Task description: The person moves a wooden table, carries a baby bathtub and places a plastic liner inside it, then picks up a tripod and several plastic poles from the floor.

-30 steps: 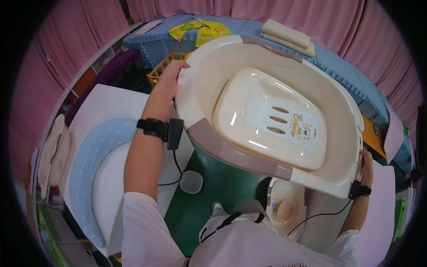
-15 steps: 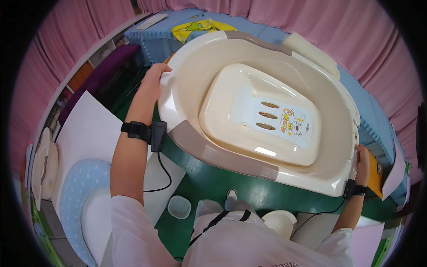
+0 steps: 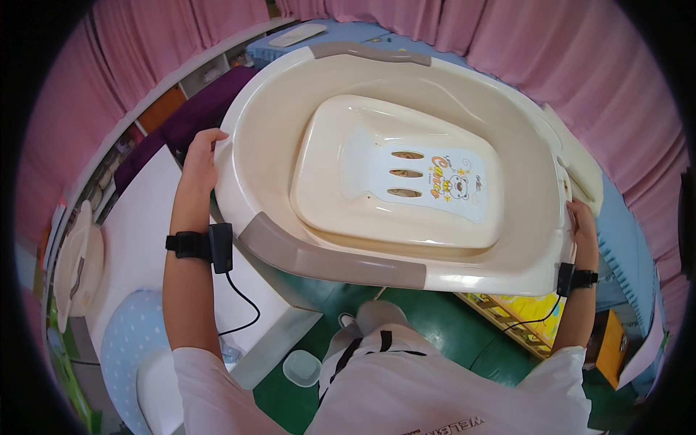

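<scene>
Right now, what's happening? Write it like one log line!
cream tub: held above green floor | left hand: grips left end | right hand: grips right end | bear-print insert: inside tub

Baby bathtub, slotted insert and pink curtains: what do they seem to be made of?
Baby bathtub: probably rigid molded plastic, glossy, given soft highlights and smooth curves. Slotted insert: likely similar glossy plastic, showing reflections. Pink curtains: seemingly matte fabric, hanging in soft folds; fiber can't be told.
</scene>
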A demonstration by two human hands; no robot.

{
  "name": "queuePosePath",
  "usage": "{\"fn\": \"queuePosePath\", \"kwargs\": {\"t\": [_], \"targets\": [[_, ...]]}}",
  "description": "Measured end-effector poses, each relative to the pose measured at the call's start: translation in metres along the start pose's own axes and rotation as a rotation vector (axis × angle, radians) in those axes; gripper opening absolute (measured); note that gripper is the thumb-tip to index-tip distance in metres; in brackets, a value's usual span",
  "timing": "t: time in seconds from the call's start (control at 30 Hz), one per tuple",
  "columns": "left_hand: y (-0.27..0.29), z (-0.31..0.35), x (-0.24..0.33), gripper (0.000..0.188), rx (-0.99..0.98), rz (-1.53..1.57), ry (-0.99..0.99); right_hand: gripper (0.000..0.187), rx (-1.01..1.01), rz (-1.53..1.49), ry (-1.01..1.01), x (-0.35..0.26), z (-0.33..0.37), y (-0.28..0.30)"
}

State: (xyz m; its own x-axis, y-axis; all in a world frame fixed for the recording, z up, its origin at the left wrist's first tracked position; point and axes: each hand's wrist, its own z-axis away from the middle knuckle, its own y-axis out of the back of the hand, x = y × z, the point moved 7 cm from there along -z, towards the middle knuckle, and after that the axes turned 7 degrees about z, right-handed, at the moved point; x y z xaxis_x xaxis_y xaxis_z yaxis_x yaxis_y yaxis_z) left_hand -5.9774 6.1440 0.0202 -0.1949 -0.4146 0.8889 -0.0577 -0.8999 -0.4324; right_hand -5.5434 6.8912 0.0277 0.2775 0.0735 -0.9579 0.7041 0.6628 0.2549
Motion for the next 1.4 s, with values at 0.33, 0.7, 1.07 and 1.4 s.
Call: {"fn": "queuePosePath", "kwargs": {"t": [0.33,0.7,1.07,1.4], "targets": [[0.124,0.002,0.051,0.013,0.390,0.024,-0.106,0.050,-0.011,0.243,0.064,-0.097,-0.132,-0.237],[0.099,0.055,0.019,0.016,0.796,0.021,-0.245,0.043,-0.412,0.223,0.066,-0.122,-0.300,-0.405],[0.076,0.106,-0.017,0.011,1.094,0.031,-0.326,0.039,-0.720,0.093,0.081,-0.097,-0.394,-0.538],[0.095,0.093,-0.003,0.016,0.756,-0.141,-0.396,0.041,-0.862,0.134,0.192,-0.086,-0.411,-0.533]]}}
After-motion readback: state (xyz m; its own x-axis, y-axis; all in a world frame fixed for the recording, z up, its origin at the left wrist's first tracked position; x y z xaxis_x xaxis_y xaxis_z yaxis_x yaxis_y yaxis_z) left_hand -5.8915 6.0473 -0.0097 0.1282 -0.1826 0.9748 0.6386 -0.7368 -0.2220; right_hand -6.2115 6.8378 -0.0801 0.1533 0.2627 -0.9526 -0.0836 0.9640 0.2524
